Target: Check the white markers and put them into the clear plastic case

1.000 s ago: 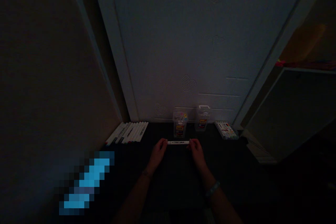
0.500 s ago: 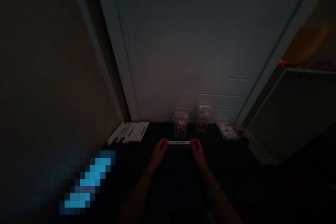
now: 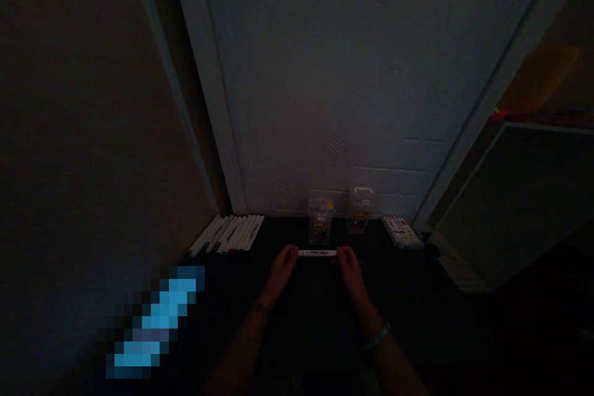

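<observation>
At a dark table (image 3: 306,315), the grip of the left hand (image 3: 282,269) was clamped on one end of a white marker (image 3: 317,253), the right hand (image 3: 351,269) likewise on the other — the marker level between them. Beyond stood one clear container (image 3: 320,226), then a second container (image 3: 359,213).

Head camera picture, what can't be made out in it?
All in the head view:
- Marker: ends hidden by the left hand and right hand; lettering too small.
- Left clear container: label print too small, dark.
- Blue patch: pixelated.
- Forearms: cut off by bottom edge.
</observation>
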Demonstrator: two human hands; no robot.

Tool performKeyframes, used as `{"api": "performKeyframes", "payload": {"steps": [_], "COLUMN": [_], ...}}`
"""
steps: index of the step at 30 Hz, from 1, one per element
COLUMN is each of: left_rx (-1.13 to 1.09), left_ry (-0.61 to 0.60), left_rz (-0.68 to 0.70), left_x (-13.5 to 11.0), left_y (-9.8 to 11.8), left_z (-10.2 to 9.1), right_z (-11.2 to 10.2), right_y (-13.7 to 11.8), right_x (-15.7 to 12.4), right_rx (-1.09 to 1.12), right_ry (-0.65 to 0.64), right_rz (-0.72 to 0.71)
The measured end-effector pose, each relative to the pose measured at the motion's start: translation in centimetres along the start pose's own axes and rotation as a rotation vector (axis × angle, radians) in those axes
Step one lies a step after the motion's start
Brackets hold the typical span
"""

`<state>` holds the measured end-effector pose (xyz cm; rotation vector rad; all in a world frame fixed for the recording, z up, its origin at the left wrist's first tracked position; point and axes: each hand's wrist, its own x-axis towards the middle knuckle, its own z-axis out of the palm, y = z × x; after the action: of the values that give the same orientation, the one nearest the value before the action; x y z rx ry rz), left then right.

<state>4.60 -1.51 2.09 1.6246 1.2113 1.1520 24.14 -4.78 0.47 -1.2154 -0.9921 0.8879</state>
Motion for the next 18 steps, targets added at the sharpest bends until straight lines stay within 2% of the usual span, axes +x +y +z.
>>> {"api": "performKeyframes", "payload": {"steps": [7, 18], "left_rx": [0.014, -0.018], "left_ry": [-0.008, 0.014], "left_rz": [-0.035, 0.033], "left_x": [-0.1, 0.0], "left_y": [0.0, 0.0], "left_z": [0.0, 0.2], "right_z": [0.0, -0.1], "right_y": [0.4, -0.6], "right_x": [0.2, -0.2], "right_rx": [-0.004, 0.006], "right_ry": [0.003, -0.001], "right_rz": [0.013, 0.015]}}
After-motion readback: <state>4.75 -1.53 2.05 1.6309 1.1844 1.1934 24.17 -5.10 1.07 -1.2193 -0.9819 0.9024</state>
